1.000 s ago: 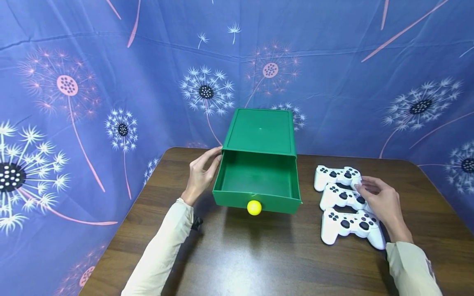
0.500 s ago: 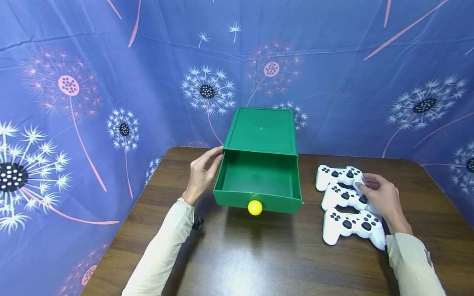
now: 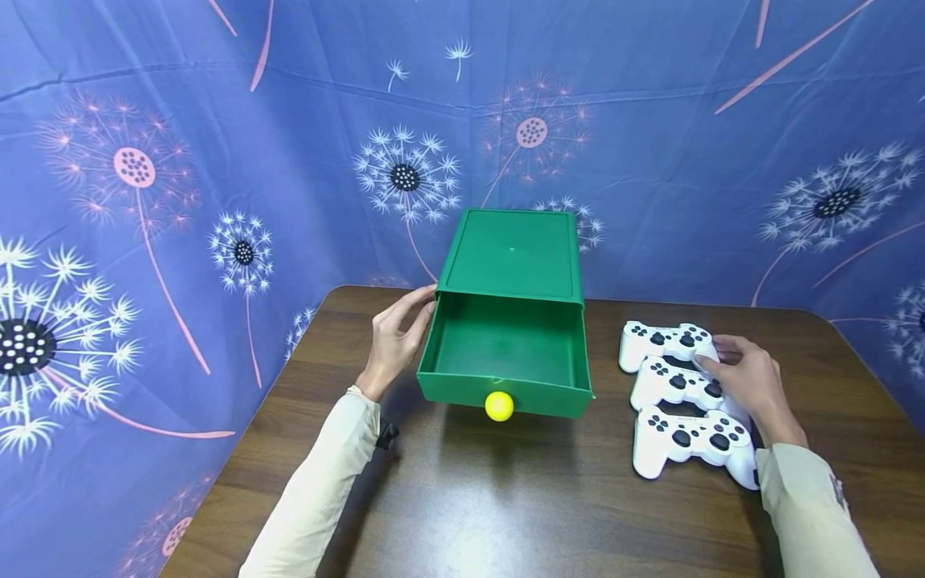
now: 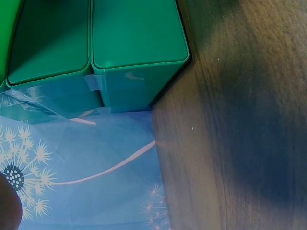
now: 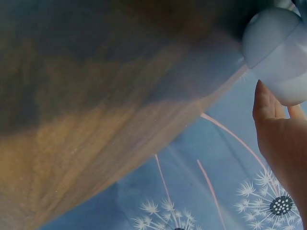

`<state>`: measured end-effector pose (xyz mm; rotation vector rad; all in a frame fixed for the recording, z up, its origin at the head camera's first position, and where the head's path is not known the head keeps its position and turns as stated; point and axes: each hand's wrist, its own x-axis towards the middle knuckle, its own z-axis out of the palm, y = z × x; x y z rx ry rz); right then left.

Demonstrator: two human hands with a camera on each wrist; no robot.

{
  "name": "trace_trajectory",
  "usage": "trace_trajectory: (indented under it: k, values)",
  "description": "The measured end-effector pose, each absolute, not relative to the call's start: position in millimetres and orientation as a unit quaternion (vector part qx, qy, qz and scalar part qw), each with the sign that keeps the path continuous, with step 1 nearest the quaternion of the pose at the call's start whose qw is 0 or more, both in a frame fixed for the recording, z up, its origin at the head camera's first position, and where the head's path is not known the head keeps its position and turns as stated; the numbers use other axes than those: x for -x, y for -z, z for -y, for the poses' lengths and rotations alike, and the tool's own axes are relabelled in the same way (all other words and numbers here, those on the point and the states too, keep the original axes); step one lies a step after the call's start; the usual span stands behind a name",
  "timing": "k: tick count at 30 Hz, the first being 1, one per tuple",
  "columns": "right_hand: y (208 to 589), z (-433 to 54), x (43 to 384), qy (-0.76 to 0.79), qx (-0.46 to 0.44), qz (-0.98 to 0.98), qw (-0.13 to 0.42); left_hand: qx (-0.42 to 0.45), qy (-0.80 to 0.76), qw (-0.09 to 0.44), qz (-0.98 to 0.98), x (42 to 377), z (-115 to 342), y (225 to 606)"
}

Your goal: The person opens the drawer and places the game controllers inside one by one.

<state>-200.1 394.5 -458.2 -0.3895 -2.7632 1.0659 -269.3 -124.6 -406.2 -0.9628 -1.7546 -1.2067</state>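
Note:
In the head view, a green drawer box (image 3: 511,253) stands at the back middle of the table. Its top drawer (image 3: 506,397), with a yellow ball knob (image 3: 499,406), is pulled out and empty. My left hand (image 3: 390,345) rests its fingertips and thumb against the box's left side. At the right, my right hand (image 3: 755,389) pinches the right grip of the farthest white game controller (image 3: 665,341). Two more white controllers, a middle one (image 3: 668,381) and a near one (image 3: 686,441), lie in front of it. The right wrist view shows a rounded white controller grip (image 5: 278,52) by my fingers.
The brown wooden table (image 3: 462,498) has rounded far corners. A blue dandelion-print cloth (image 3: 303,160) hangs behind it. In the left wrist view, the box's stacked green sections (image 4: 139,33) are joined by clear tape (image 4: 96,82).
The head view has shifted slightly, carrying the box and controllers a little to the right in the picture. Both hands keep their places, the left at the box and the right at the farthest controller.

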Motion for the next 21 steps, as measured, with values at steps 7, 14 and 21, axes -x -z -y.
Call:
trace_trajectory:
  k: [7,14,21]
  values:
    - [457.5,-397.5,204.1,-0.353,0.137,0.924,0.057,0.369,0.477,0.388,0.697,268.7,124.9,407.2]
    - [461.6,-402.7,204.8,-0.351,0.141,0.925,0.04,0.368,0.479,0.387,0.696,268.6,123.9,408.6]
    - [464.3,-405.9,206.6,-0.361,0.146,0.921,0.029,0.368,0.478,0.389,0.696,268.5,123.7,407.1]
